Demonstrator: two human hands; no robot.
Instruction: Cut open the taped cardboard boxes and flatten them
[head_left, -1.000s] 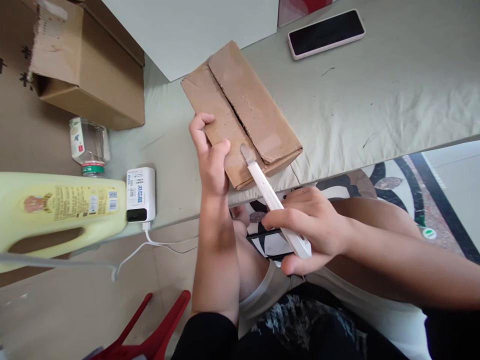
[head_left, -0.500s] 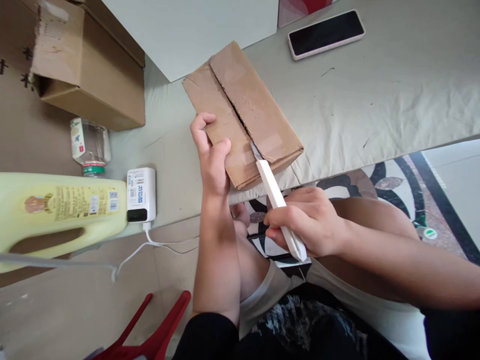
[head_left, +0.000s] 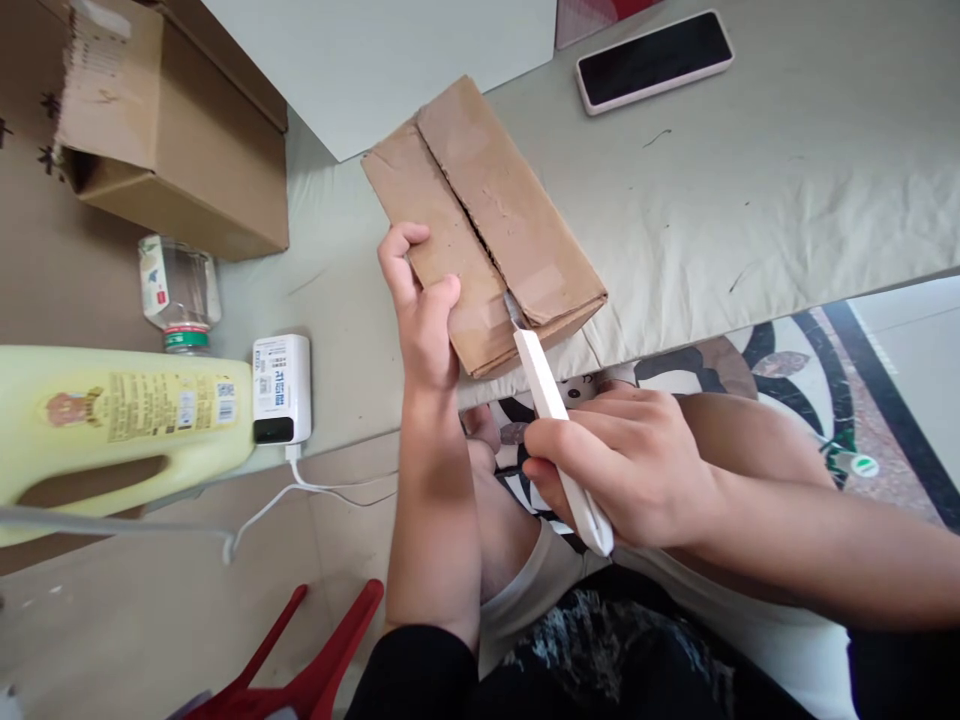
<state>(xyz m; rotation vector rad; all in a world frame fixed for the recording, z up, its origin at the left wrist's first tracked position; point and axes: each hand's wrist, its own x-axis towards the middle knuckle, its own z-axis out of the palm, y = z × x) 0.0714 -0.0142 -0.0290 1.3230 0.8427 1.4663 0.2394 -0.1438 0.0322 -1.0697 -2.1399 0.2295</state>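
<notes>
A small brown cardboard box (head_left: pixel 517 210) rests tilted on the cloth-covered surface, with a seam running along its upper face. My left hand (head_left: pixel 427 310) grips the box's near left side, thumb and a finger on its top face, the other fingers hidden. In my right hand (head_left: pixel 630 465) is a white utility knife (head_left: pixel 544 380), its handle wrapped by the fingers. The knife's short blade sits at the near end of the seam, where the tip meets the cardboard.
A phone (head_left: pixel 655 62) lies at the back right. On the left stand an open cardboard box (head_left: pixel 217 150), a clear bottle (head_left: pixel 180 290), a white power bank (head_left: pixel 282 385) with a cable, and a yellow jug (head_left: pixel 180 385). A red chair (head_left: pixel 300 680) is below left.
My right hand and the utility knife have moved slightly toward my body, the blade sliding along the seam to the box's near edge. My left hand keeps its hold on the box.
</notes>
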